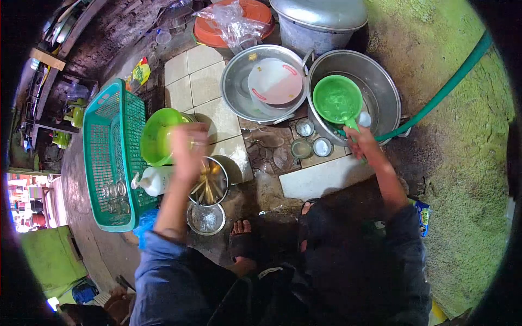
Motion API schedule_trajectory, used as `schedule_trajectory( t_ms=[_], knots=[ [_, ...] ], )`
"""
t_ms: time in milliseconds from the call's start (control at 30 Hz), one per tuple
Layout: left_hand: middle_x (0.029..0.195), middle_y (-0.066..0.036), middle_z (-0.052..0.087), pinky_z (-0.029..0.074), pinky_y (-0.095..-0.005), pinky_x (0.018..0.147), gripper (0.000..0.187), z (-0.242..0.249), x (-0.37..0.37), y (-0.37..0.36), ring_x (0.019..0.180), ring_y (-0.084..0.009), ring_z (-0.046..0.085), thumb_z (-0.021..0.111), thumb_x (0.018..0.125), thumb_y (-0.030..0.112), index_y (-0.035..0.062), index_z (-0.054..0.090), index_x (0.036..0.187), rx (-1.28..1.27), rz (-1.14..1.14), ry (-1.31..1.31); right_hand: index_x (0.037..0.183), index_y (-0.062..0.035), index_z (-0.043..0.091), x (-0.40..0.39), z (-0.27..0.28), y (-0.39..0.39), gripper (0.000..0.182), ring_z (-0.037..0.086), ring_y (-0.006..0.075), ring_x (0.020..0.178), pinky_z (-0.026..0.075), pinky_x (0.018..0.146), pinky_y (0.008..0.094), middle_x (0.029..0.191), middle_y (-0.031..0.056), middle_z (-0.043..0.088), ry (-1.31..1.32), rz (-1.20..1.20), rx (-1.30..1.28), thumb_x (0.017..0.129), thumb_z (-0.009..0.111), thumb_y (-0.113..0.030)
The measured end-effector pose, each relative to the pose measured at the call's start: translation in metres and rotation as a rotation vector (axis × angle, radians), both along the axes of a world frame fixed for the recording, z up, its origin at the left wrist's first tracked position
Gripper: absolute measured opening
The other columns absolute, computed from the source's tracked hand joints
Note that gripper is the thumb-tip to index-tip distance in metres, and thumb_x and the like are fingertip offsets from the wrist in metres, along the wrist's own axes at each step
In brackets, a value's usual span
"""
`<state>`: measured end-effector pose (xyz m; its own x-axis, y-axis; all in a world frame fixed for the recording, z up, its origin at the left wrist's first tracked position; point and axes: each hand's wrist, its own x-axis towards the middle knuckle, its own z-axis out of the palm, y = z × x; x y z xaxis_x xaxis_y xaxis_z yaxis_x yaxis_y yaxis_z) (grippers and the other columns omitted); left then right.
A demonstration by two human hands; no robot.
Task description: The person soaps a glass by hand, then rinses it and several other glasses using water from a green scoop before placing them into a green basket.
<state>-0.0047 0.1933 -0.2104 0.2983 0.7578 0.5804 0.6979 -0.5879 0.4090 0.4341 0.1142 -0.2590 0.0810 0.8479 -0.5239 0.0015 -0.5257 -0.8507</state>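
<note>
My right hand [361,140] is closed around the handle of a green plastic dipper [337,98] with water in it. The dipper is over the mouth of a large metal pot [385,81]. My left hand [188,149] is smeared by motion beside a lime-green plastic container [156,130], partly covering it. Whether it holds anything cannot be made out. Below that hand, a metal pot [222,187] holds several gold-coloured utensils [205,191]. A small metal bowl [206,219] with whitish contents sits nearer to me. A white bottle [154,181] is to the left of my left wrist.
A teal basket [103,157] with some glasses [115,195] stands on the left. A wide metal basin [236,89] holds a white and pink plate [275,81]. Three small glasses [302,148] are near the pot. A green hose [448,89] runs in from the right; a lidded pot [321,32] stands behind.
</note>
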Motion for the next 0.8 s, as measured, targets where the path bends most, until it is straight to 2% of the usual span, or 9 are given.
schedule_trajectory(
  t_ms=[67, 133, 167, 267, 433, 500, 633, 700, 800],
  knots=[
    [0.099, -0.016, 0.057, 0.043, -0.0399, 0.084, 0.032, -0.045, 0.077, -0.028, 0.095, -0.0326, 0.054, 0.067, 0.077, 0.011, 0.0021, 0.054, 0.104, -0.352, -0.119, 0.057, 0.079, -0.0102, 0.052, -0.008, 0.006, -0.016, 0.028, 0.038, 0.0069, 0.036, 0.031, 0.034, 0.0256, 0.051, -0.0032, 0.043, -0.088, 0.027, 0.047, 0.088, 0.057, -0.036],
    [0.109, -0.020, 0.052, 0.041, -0.0420, 0.090, 0.053, -0.099, 0.133, -0.049, 0.104, -0.0345, 0.050, 0.069, 0.078, 0.023, -0.0009, 0.045, 0.118, -0.409, -0.263, 0.014, 0.085, -0.0053, 0.057, -0.019, 0.008, -0.024, 0.029, 0.047, 0.0156, 0.040, 0.038, 0.040, 0.0314, 0.053, 0.0040, 0.050, -0.477, 0.037, 0.123, 0.087, 0.059, -0.034],
    [0.116, -0.023, 0.048, 0.040, -0.0432, 0.094, 0.061, -0.133, 0.152, -0.060, 0.110, -0.0368, 0.047, 0.071, 0.076, 0.023, -0.0001, 0.040, 0.124, -0.523, -0.216, 0.055, 0.091, -0.0014, 0.060, -0.012, -0.014, -0.029, 0.030, 0.057, 0.0298, 0.051, 0.043, 0.049, 0.0392, 0.060, 0.0142, 0.058, -0.746, 0.083, 0.383, 0.086, 0.061, -0.031],
    [0.123, -0.027, 0.042, 0.037, -0.0450, 0.099, 0.073, -0.167, 0.198, -0.067, 0.116, -0.0405, 0.042, 0.072, 0.073, 0.023, 0.0002, 0.033, 0.131, -0.709, -0.131, 0.116, 0.093, -0.0007, 0.060, -0.029, -0.003, -0.039, 0.029, 0.060, 0.0402, 0.064, 0.045, 0.057, 0.0455, 0.068, 0.0206, 0.060, -0.846, 0.025, 0.495, 0.085, 0.062, -0.029],
    [0.125, -0.026, 0.041, 0.035, -0.0467, 0.101, 0.078, -0.205, 0.225, -0.051, 0.117, -0.0434, 0.040, 0.075, 0.070, 0.019, -0.0004, 0.032, 0.132, -0.848, -0.046, 0.281, 0.096, -0.0012, 0.060, -0.033, -0.004, -0.040, 0.025, 0.061, 0.0410, 0.069, 0.046, 0.059, 0.0469, 0.072, 0.0224, 0.062, -0.946, 0.075, 0.409, 0.085, 0.062, -0.024],
    [0.124, -0.025, 0.043, 0.037, -0.0458, 0.099, 0.077, -0.228, 0.222, -0.050, 0.118, -0.0433, 0.039, 0.077, 0.066, 0.015, -0.0011, 0.035, 0.128, -0.458, -0.178, 0.248, 0.097, -0.0011, 0.059, -0.039, -0.003, -0.041, 0.025, 0.061, 0.0413, 0.068, 0.046, 0.059, 0.0473, 0.072, 0.0225, 0.062, -0.960, 0.081, 0.436, 0.085, 0.061, -0.023],
    [0.118, -0.023, 0.047, 0.042, -0.0437, 0.090, 0.072, -0.211, 0.210, -0.051, 0.108, -0.0420, 0.045, 0.078, 0.065, 0.016, -0.0014, 0.037, 0.121, -0.366, -0.254, 0.167, 0.097, -0.0012, 0.059, -0.044, -0.007, -0.044, 0.026, 0.061, 0.0408, 0.067, 0.046, 0.058, 0.0472, 0.071, 0.0223, 0.062, -0.926, 0.082, 0.529, 0.086, 0.061, -0.024],
    [0.114, -0.021, 0.050, 0.045, -0.0406, 0.085, 0.070, -0.213, 0.203, -0.056, 0.101, -0.0371, 0.052, 0.078, 0.069, 0.021, -0.0020, 0.036, 0.119, -0.604, -0.081, -0.219, 0.098, -0.0002, 0.059, -0.048, -0.004, -0.047, 0.027, 0.061, 0.0407, 0.066, 0.047, 0.058, 0.0468, 0.070, 0.0222, 0.061, -0.853, 0.114, 0.412, 0.086, 0.061, -0.024],
    [0.116, -0.019, 0.049, 0.047, -0.0387, 0.081, 0.068, -0.236, 0.184, -0.063, 0.098, -0.0329, 0.056, 0.075, 0.074, 0.029, -0.0016, 0.036, 0.119, -0.971, 0.189, -0.420, 0.096, 0.0014, 0.058, -0.046, -0.012, -0.053, 0.028, 0.061, 0.0403, 0.064, 0.046, 0.056, 0.0460, 0.068, 0.0223, 0.060, -0.863, 0.157, 0.474, 0.086, 0.062, -0.025]
  ],
)
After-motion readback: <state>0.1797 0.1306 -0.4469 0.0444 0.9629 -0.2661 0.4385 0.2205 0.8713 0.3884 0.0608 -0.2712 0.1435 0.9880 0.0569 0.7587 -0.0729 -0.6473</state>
